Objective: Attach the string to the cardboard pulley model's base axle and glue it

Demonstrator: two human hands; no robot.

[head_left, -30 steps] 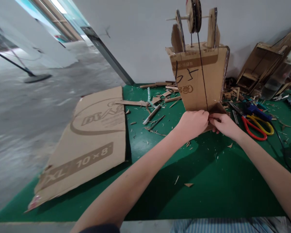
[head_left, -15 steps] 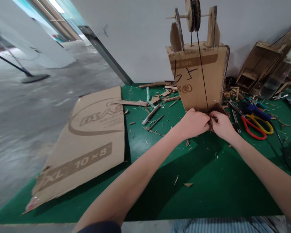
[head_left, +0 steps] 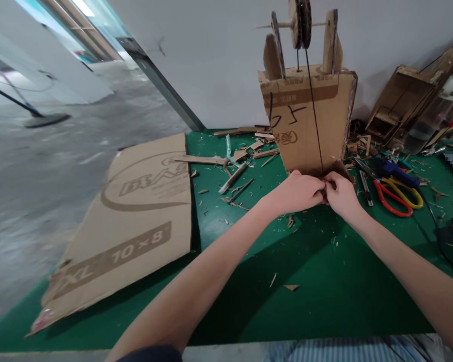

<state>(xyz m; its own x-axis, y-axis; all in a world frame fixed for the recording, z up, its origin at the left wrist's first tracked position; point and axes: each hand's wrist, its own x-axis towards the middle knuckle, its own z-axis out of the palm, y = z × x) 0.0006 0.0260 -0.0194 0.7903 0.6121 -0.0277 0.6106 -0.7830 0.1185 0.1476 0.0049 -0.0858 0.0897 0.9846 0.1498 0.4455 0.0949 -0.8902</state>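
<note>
A cardboard structure (head_left: 305, 120) stands upright on the green table. At its top a cardboard pulley wheel (head_left: 301, 24) sits on a thin stick between two uprights. From the wheel a black string (head_left: 315, 110) runs down the front to my fingers. My left hand (head_left: 300, 192) and my right hand (head_left: 340, 195) meet at the foot of the structure, fingertips pinched together at the string's lower end. What exactly lies between the fingertips is mostly covered. Just behind my right hand shows a small cardboard flap (head_left: 338, 168).
A large cardboard sheet (head_left: 136, 201) lies at the left, overhanging the table edge. Cardboard scraps (head_left: 234, 176) litter the table (head_left: 256, 301). To the right are scissors (head_left: 396, 198), a utility knife (head_left: 366, 188), a blue tool (head_left: 396, 172) with a cord, and a clear bottle (head_left: 430, 118).
The view has shifted slightly, so most things sit a little further left. Both hands stay pinched together at the string's end, with hardly any movement.
</note>
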